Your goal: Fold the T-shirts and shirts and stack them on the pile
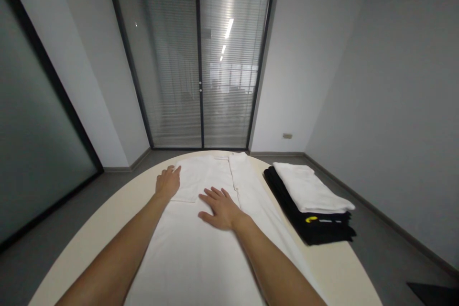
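Two bare forearms reach into the head view from the lower edge, with no sleeve, cuff or glove showing anywhere along them. The left hand (168, 181) and the right hand (220, 208) are both uncovered, and no ring, watch, bracelet or strap can be made out on fingers or wrists. The nails look short and plain, though the picture is too soft to show finer marks.
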`<state>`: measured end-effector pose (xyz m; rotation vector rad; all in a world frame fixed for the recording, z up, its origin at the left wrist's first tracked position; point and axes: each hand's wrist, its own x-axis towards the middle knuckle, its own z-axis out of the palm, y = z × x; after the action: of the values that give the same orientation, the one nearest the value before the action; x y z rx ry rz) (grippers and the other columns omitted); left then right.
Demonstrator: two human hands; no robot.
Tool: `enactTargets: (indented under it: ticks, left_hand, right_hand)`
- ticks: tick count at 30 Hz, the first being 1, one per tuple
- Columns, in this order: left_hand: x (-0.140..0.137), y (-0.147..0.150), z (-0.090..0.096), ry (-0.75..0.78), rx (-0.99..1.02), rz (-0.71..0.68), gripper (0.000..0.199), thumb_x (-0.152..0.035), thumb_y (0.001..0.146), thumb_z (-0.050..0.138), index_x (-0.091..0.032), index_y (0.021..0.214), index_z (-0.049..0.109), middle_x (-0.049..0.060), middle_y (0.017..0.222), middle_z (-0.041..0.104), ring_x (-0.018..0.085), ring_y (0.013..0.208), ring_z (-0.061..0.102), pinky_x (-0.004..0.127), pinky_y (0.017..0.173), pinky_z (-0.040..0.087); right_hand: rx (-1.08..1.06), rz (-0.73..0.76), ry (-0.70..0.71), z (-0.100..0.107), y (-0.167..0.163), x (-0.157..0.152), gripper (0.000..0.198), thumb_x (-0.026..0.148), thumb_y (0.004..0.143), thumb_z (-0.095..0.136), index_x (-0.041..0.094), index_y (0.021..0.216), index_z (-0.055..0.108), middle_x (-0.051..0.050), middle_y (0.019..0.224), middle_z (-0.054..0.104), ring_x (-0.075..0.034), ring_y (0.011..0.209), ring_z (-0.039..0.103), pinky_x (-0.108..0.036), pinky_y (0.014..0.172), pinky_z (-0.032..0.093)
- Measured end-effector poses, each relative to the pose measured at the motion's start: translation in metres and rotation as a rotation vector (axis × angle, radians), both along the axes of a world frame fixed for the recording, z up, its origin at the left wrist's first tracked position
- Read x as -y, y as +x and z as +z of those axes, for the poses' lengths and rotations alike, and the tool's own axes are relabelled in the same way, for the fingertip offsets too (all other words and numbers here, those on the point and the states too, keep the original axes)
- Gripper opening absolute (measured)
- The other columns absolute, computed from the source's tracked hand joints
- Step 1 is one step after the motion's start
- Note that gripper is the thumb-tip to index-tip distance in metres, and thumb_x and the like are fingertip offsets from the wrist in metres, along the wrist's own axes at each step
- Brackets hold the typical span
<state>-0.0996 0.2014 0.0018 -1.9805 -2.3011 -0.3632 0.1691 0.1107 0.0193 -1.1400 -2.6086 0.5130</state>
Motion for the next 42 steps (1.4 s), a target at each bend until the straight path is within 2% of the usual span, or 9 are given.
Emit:
enactTargets:
  ticks: [3, 6, 9, 12, 16, 25, 28, 33, 42]
  left_hand:
    - [-0.003, -0.007, -0.002, -0.052, -0.018, -0.053, 0.046, -0.029, 0.097, 0.034, -0.028, 0.139, 0.053, 0.008, 0.152, 0.046, 0.031, 0.134, 0.045, 0.052, 0.107, 0.035]
    - [-0.006, -0.010, -0.003, -0.080, -0.025, -0.022, 0.050, -0.028, 0.097, 0.032, -0.021, 0.143, 0.049, 0.012, 0.153, 0.044, 0.036, 0.139, 0.038, 0.061, 0.110, 0.027]
    - [-0.009, -0.009, -0.004, -0.081, -0.032, -0.052, 0.054, -0.027, 0.098, 0.031, -0.018, 0.150, 0.040, 0.013, 0.159, 0.033, 0.033, 0.146, 0.028, 0.056, 0.115, 0.021]
    - [-0.010, -0.007, -0.004, -0.130, -0.021, -0.129, 0.054, -0.041, 0.099, 0.033, -0.027, 0.152, 0.038, 0.005, 0.161, 0.032, 0.027, 0.147, 0.027, 0.048, 0.118, 0.022]
    - [-0.009, -0.005, -0.002, -0.158, -0.015, -0.055, 0.061, -0.052, 0.097, 0.035, -0.024, 0.150, 0.042, 0.011, 0.159, 0.035, 0.036, 0.147, 0.027, 0.058, 0.117, 0.016]
    - [0.026, 0.012, 0.017, -0.086, -0.050, 0.135, 0.055, -0.044, 0.097, 0.032, -0.005, 0.121, 0.061, 0.027, 0.118, 0.065, 0.038, 0.109, 0.063, 0.047, 0.087, 0.048]
    - [0.042, 0.013, 0.017, -0.118, -0.051, 0.143, 0.051, -0.043, 0.097, 0.036, -0.004, 0.114, 0.065, 0.026, 0.105, 0.069, 0.037, 0.100, 0.067, 0.046, 0.083, 0.049]
    - [0.058, 0.009, 0.014, -0.155, -0.021, 0.122, 0.040, -0.031, 0.097, 0.038, -0.008, 0.105, 0.070, 0.024, 0.109, 0.070, 0.034, 0.104, 0.067, 0.043, 0.086, 0.049]
    - [0.060, -0.008, 0.013, -0.142, 0.180, 0.160, 0.040, -0.042, 0.095, 0.044, -0.011, 0.111, 0.064, 0.023, 0.111, 0.070, 0.034, 0.105, 0.067, 0.039, 0.084, 0.049]
  right_hand:
    - [0.008, 0.004, -0.004, 0.001, 0.001, 0.000, 0.072, 0.068, 0.093, 0.038, 0.029, 0.154, 0.034, -0.007, 0.163, 0.025, -0.030, 0.151, 0.017, -0.056, 0.121, 0.008]
    - [0.014, 0.004, -0.007, 0.000, 0.001, 0.000, 0.073, 0.069, 0.093, 0.038, 0.028, 0.154, 0.034, -0.007, 0.163, 0.025, -0.030, 0.151, 0.017, -0.056, 0.121, 0.008]
    - [0.010, 0.003, -0.003, 0.000, 0.001, 0.000, 0.073, 0.069, 0.093, 0.038, 0.028, 0.154, 0.034, -0.008, 0.163, 0.025, -0.031, 0.151, 0.017, -0.056, 0.121, 0.008]
    - [0.008, 0.002, 0.003, -0.001, 0.001, 0.000, 0.072, 0.068, 0.093, 0.039, 0.028, 0.153, 0.035, -0.008, 0.162, 0.026, -0.031, 0.151, 0.018, -0.055, 0.121, 0.008]
    - [0.013, 0.001, 0.000, -0.001, 0.001, -0.001, 0.072, 0.068, 0.093, 0.040, 0.029, 0.153, 0.035, -0.007, 0.163, 0.025, -0.030, 0.151, 0.017, -0.055, 0.121, 0.008]
    - [0.030, 0.014, 0.002, 0.001, 0.000, 0.001, 0.069, 0.066, 0.094, 0.041, 0.033, 0.154, 0.033, -0.005, 0.164, 0.022, -0.031, 0.151, 0.015, -0.056, 0.121, 0.008]
    - [0.031, 0.014, 0.006, 0.002, 0.000, 0.002, 0.068, 0.066, 0.094, 0.040, 0.032, 0.152, 0.037, -0.006, 0.163, 0.024, -0.032, 0.151, 0.016, -0.057, 0.120, 0.008]
    - [0.028, 0.009, -0.004, 0.003, 0.001, 0.003, 0.067, 0.066, 0.094, 0.039, 0.032, 0.152, 0.037, -0.006, 0.163, 0.024, -0.031, 0.151, 0.015, -0.057, 0.120, 0.007]
    - [0.044, 0.060, -0.005, 0.006, 0.000, 0.007, 0.069, 0.063, 0.093, 0.044, 0.035, 0.154, 0.031, -0.002, 0.163, 0.023, -0.035, 0.151, 0.012, -0.062, 0.119, 0.002]
